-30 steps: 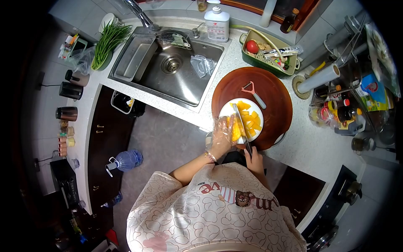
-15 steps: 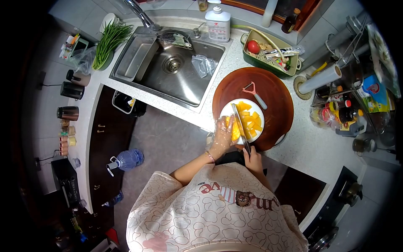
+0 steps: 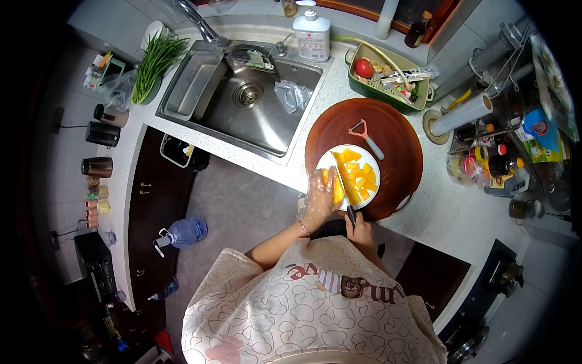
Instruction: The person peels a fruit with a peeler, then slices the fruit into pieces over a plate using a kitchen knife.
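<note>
My left hand, in a clear plastic glove, is closed on a yellow-orange piece of fruit that looks like mango, at the left side of a white plate. My right hand grips the black handle of a knife. Its blade lies over the plate, alongside the piece in my left hand. Cut fruit chunks lie on the plate to the right of the blade. Underneath is a round brown cutting board. A peeler with a pink head rests on the board beyond the plate.
A steel sink with a crumpled plastic bag is at the left. Behind the board stand a green basket with a tomato and a white pump bottle. Bottles crowd the right rack.
The knife and my right hand have shifted slightly left and toward my body, bringing the blade closer to the held piece. My left hand stays in nearly the same place.
</note>
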`<state>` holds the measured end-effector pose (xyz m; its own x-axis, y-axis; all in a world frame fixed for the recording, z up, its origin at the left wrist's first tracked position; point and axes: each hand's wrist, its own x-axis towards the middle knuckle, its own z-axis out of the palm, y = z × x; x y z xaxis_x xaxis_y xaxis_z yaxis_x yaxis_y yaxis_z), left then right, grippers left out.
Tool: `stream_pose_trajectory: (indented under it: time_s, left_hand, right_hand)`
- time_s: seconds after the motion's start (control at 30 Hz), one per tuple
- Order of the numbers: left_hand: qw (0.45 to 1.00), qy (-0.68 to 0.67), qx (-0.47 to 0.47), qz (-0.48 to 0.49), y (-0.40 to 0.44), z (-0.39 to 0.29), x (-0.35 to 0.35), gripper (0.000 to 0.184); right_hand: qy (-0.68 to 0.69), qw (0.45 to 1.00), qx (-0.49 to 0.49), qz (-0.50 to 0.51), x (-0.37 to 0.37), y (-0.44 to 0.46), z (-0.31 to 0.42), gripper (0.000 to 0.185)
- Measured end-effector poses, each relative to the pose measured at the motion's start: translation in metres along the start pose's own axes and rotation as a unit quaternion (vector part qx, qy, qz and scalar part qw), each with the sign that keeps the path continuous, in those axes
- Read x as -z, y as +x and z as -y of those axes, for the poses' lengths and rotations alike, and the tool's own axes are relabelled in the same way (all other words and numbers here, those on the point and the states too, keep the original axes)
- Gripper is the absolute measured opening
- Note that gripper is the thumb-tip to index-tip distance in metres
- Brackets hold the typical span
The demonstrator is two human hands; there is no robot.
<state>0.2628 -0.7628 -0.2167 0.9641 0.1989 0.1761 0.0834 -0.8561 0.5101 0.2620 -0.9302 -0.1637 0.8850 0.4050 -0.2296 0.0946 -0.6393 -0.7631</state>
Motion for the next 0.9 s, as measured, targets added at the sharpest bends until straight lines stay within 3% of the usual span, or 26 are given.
stream_pose_trajectory:
  time_s: [0.47, 0.67, 0.77, 0.9]
  left_hand:
    - [1.000, 0.007, 0.019, 0.004, 0.005, -0.007, 0.006, 0.098]
    - [1.000, 0.005, 0.019, -0.007, 0.008, -0.011, 0.009, 0.095]
    - [1.000, 0.004, 0.016, -0.007, 0.008, -0.010, 0.010, 0.093]
    - [1.000, 0.001, 0.026, -0.009, 0.010, -0.008, 0.009, 0.089]
  right_hand:
    - [0.002, 1.000, -0.006, -0.016, -0.011, -0.002, -0.010, 0.024]
    - [-0.066, 0.997, -0.029, -0.008, -0.014, -0.002, -0.012, 0.029]
    - [-0.100, 0.994, -0.018, -0.033, -0.021, 0.005, -0.014, 0.031]
    - [-0.040, 0.997, 0.036, -0.061, -0.016, 0.006, -0.013, 0.030]
